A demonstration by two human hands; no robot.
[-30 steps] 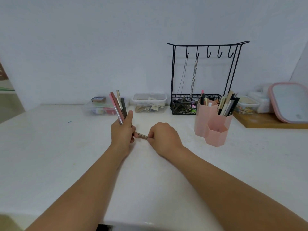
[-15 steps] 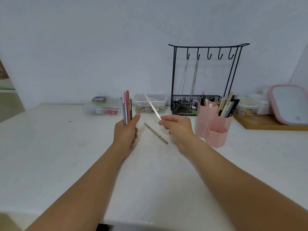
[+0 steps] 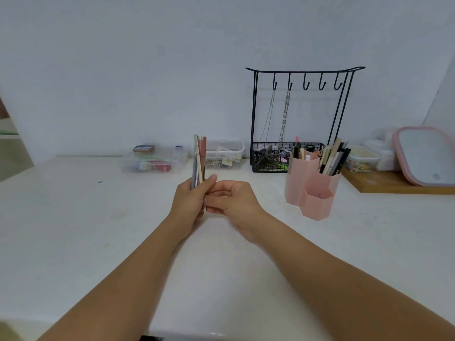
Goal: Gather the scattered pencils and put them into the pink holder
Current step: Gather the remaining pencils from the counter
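Since half a second ago: beige pencil gone from the table [image 3: 98, 230], apparently added to the upright bundle of pencils [image 3: 199, 159]. Left hand [image 3: 188, 205] grip clamped round the bundle's lower part; right hand [image 3: 232, 200] pressed up against it, fingers curled, whether pinching a pencil cannot tell. No loose pencils visible. Gathering seemingly complete; next, carrying the bundle right to the pink holder [image 3: 312, 190], well apart.
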